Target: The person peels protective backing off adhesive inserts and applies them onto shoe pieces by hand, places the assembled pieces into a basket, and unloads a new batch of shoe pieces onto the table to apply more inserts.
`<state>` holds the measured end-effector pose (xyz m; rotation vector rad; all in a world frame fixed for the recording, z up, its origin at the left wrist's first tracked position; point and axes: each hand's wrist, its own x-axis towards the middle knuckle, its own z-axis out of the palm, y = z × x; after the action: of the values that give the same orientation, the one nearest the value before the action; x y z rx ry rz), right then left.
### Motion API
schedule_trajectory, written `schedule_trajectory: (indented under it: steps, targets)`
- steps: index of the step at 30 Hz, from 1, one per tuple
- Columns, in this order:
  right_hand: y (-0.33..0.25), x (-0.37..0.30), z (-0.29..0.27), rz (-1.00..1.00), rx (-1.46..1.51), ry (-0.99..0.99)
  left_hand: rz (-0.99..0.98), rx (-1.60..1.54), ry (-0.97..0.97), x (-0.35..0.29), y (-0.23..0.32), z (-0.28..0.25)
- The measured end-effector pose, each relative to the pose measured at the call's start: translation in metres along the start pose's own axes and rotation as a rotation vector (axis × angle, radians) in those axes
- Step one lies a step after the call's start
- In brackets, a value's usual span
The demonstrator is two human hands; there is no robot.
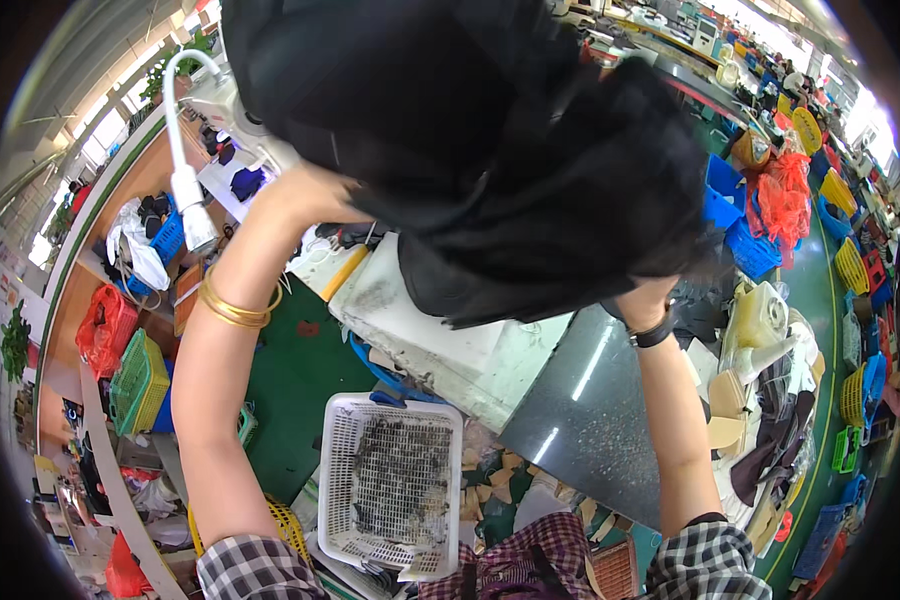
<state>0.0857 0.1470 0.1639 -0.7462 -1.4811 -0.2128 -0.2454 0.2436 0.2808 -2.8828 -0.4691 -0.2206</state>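
Observation:
A large bundle of black fabric [490, 170] is held up in front of me, blurred in places and blocking much of the upper middle. My left hand [318, 195] grips its left side, with the fingers hidden behind the cloth. At the lower right edge of the bundle, my right hand [648, 300] holds on too, its fingers mostly covered. Beneath the raised fabric lies a white worktable [450, 345] with dark smudges, and a grey metal tabletop [595, 400] adjoins it on the right.
A white plastic basket [335, 480], dirty inside, stands low in front of me. To the left are a white gooseneck lamp [185, 190], a green crate [140, 385] and a red plastic bag [105, 330]. Blue bins [750, 248] and fabric scraps [770, 450] crowd the right.

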Motion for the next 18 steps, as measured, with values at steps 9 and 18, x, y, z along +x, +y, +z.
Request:
schedule_trajectory:
  steps: [9, 18]
  targets:
    - [0.064, -0.178, -0.034, 0.176, -0.156, -1.051, -0.123, 0.196, -0.228, -0.002, 0.060, 0.229]
    - [0.032, -0.197, -0.096, 0.486, -0.258, -0.993, -1.061, -0.156, 0.098, -0.132, 0.266, 0.241]
